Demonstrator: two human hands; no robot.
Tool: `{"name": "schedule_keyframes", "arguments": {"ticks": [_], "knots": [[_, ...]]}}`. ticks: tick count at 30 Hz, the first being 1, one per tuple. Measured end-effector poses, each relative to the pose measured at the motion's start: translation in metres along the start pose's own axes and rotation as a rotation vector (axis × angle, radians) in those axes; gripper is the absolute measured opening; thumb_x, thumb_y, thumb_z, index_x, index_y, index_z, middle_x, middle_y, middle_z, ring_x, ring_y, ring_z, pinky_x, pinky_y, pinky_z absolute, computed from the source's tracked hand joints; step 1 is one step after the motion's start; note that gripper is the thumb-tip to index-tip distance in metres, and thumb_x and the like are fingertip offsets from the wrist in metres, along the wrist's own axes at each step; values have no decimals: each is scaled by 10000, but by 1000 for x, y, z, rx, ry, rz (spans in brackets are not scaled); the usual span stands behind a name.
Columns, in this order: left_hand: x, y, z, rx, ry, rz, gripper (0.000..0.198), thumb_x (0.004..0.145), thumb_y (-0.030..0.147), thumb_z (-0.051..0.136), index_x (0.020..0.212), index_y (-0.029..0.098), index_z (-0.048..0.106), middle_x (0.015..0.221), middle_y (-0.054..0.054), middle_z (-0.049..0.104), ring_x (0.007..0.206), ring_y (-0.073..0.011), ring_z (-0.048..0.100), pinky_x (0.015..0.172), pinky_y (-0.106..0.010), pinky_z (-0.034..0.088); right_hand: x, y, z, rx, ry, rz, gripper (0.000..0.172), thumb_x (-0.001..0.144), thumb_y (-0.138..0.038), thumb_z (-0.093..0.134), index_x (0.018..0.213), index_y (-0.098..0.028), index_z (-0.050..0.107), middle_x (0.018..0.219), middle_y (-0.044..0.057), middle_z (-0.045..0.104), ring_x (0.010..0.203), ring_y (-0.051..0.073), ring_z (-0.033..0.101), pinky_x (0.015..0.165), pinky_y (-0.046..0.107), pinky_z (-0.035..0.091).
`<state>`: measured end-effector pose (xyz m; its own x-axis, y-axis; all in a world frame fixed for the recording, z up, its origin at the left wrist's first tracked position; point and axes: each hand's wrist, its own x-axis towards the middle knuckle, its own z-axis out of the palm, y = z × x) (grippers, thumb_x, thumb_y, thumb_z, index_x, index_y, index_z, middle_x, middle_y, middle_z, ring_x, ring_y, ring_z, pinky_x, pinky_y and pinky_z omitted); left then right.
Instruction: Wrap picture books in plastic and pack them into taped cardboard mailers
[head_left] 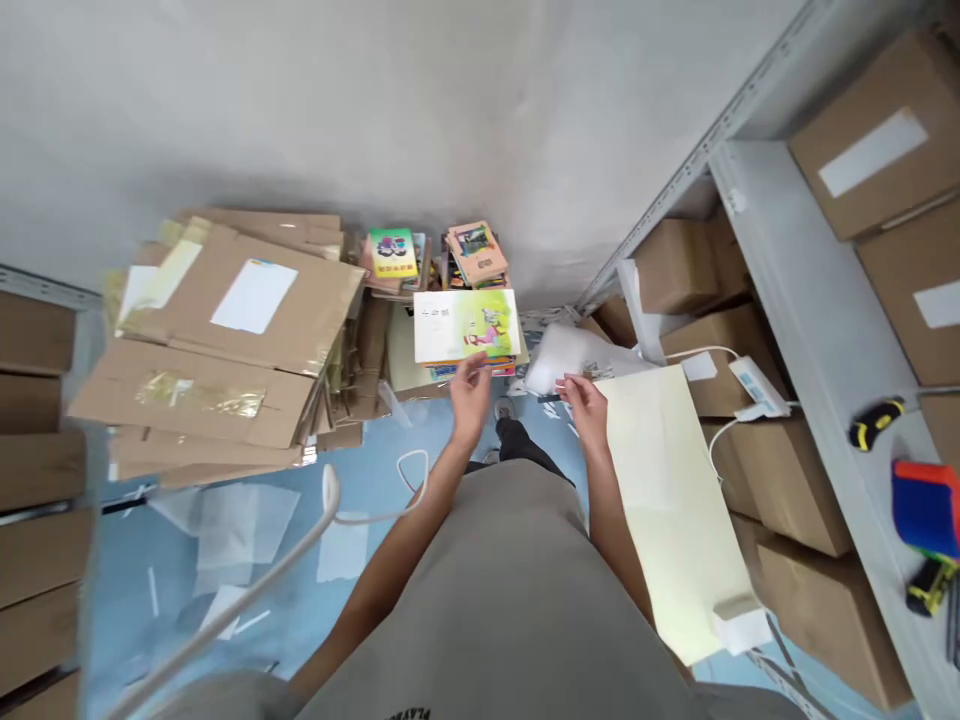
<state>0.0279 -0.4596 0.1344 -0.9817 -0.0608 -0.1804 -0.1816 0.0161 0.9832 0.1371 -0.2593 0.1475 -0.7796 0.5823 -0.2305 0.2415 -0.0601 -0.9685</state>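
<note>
A landscape-shaped picture book point(465, 325) with a white and green cover lies on top of a small stack of books in front of me. My left hand point(470, 398) is at the front edge of that stack, fingertips loosely bent and overlapping the book's lower edge. Whether they press on it is hard to see. To the right, my right hand point(586, 402) is closed in a pinch, and a thin dark strip point(551, 398) shows at its fingertips; its kind cannot be made out. A long pale yellow sheet point(664, 480) lies beside my right forearm.
Flattened cardboard boxes point(247, 385) are piled at the left. More books point(476, 252) and a yellow-green book point(394, 253) stand by the wall. Boxes point(795, 480) fill the right shelf, with a white power strip point(757, 388) on its cord. A white hose-like arm point(247, 600) crosses the lower left.
</note>
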Motion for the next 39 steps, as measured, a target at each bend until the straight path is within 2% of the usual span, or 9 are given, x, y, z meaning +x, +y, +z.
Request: {"name": "schedule_keyframes", "arguments": {"ticks": [2,5,8,12,17,24,29,34,39], "knots": [[31,-5,-24,180,185,3,462,937,268,735,1387,166,735,1510,-198,743,1486,-345,675,1315,-496,501,41,1,32,-53,-84,-9,571,915,-733,785,1167,-222,819,1161,147,902,1056,321,870,1038,513,706],[71,-13,-52,404,322,-69,675,904,201,747,1561,123,614,1680,-249,612,1676,-388,499,1442,-536,340,96,2,73,-248,-147,5,449,942,-624,760,1131,-223,826,1211,152,899,1147,330,854,1101,495,679],[99,-21,-64,481,336,-208,739,890,183,734,1601,71,568,1740,-296,547,1723,-420,441,1461,-547,302,136,5,100,-488,-158,104,330,948,-455,764,1159,-210,830,1283,169,886,1195,334,849,1143,472,643],[114,-29,-62,440,266,-299,609,878,197,704,1472,69,668,1615,-286,665,1592,-431,597,1397,-552,413,162,14,115,-591,-231,156,271,929,-402,782,1118,-215,836,1207,148,901,1186,328,847,1132,443,626],[111,-33,-58,396,307,-212,480,816,198,741,1293,140,754,1495,-244,724,1548,-433,614,1411,-581,386,169,26,118,-523,-234,140,215,855,-434,809,967,-250,800,1023,89,899,983,285,831,1041,436,645],[112,-24,-66,336,381,-162,522,848,173,702,1368,161,751,1471,-199,747,1475,-364,672,1364,-542,461,172,26,117,-265,-224,152,400,716,-598,894,879,-262,750,909,64,858,900,268,778,961,430,643],[116,-10,-71,259,363,-159,589,862,173,685,1447,136,740,1501,-206,757,1416,-344,718,1316,-522,524,164,11,105,-112,-276,186,516,684,-660,915,940,-241,754,997,94,862,969,292,795,949,449,661],[117,-4,-66,238,365,-164,596,857,171,689,1447,107,745,1515,-234,756,1436,-362,714,1308,-531,533,152,-3,97,-54,-292,157,583,673,-683,965,977,-239,740,1092,130,876,1042,323,813,963,469,679],[112,11,-62,193,348,-125,559,876,226,743,1430,153,772,1538,-191,758,1469,-359,700,1330,-529,521,139,-16,84,-4,-295,180,589,676,-693,986,975,-242,754,1082,92,882,1007,286,817,924,433,704]]}}
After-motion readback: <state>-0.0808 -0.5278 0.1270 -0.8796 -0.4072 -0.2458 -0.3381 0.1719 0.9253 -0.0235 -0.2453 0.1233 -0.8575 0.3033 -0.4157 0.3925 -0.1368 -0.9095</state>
